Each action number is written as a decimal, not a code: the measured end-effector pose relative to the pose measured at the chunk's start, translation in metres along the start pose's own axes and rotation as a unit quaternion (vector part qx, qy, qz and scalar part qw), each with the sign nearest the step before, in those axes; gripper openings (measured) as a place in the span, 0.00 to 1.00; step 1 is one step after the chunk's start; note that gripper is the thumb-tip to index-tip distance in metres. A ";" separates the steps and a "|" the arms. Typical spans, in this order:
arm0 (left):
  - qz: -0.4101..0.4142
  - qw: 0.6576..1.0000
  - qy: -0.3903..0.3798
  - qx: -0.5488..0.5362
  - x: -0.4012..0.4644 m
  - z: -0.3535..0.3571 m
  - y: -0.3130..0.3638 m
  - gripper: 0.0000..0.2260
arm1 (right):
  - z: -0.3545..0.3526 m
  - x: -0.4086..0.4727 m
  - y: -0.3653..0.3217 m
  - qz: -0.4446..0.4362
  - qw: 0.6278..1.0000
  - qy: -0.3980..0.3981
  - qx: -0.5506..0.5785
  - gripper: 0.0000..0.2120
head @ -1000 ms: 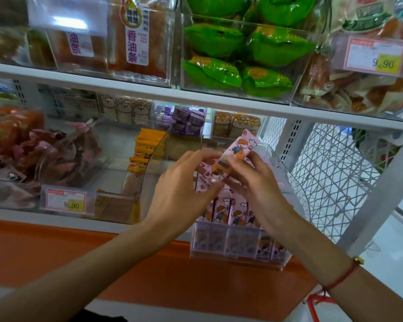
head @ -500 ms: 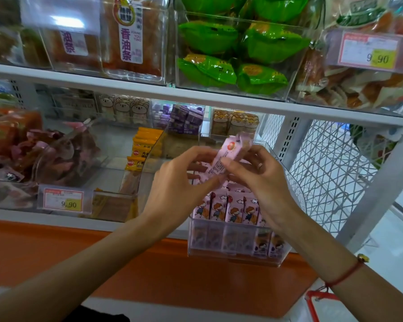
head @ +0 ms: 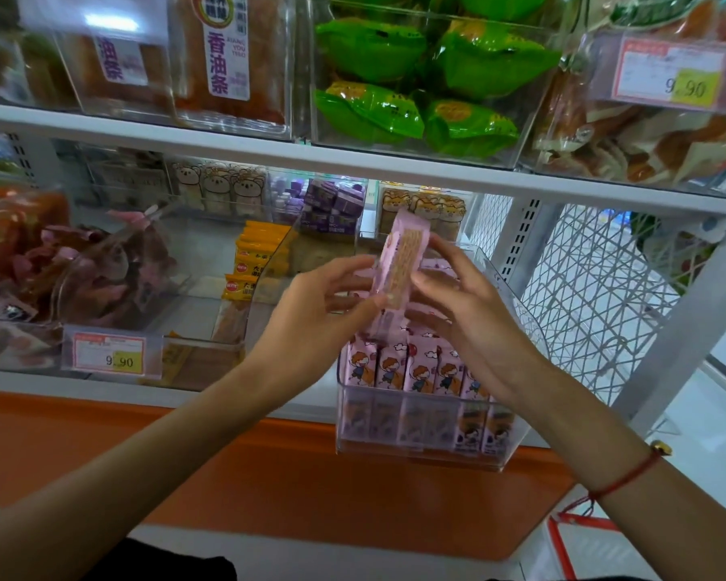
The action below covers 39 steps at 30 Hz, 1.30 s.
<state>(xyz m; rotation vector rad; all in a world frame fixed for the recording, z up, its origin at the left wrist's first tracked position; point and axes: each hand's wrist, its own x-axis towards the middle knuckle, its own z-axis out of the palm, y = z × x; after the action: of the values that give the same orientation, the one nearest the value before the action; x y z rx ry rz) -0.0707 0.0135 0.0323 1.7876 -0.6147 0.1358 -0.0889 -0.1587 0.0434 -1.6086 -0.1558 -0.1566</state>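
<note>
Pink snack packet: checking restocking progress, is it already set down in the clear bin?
No, the left hand and right hand hold the pink snack packet up above the clear bin.

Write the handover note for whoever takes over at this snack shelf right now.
Left hand: pinches the lower part of the pink packet.
Right hand: holds the same packet's upper part.
Packet: tilted, its narrow edge toward the camera, in the air above the clear bin.
Done: a row of matching packets stands upright at the bin's front.
Left: probably to set this packet in the bin with the others; it is not in yet.
</note>
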 end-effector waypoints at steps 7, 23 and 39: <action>0.066 0.997 0.028 0.002 -0.002 0.002 0.005 0.18 | 0.002 -0.006 -0.003 -0.077 0.997 -0.018 -0.003 0.21; -0.075 0.966 0.065 -0.238 0.007 -0.008 0.002 0.18 | 0.012 -0.007 0.002 -0.066 0.997 0.005 -0.036 0.12; 0.008 0.983 0.088 -0.162 0.003 -0.004 0.009 0.11 | -0.004 0.007 0.008 0.056 0.985 0.078 0.146 0.14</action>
<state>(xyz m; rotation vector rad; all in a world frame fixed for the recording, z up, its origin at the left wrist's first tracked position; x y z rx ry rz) -0.0713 0.0148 0.0430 1.4376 -0.4927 0.1917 -0.0809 -0.1626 0.0371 -1.3033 0.0321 -0.1644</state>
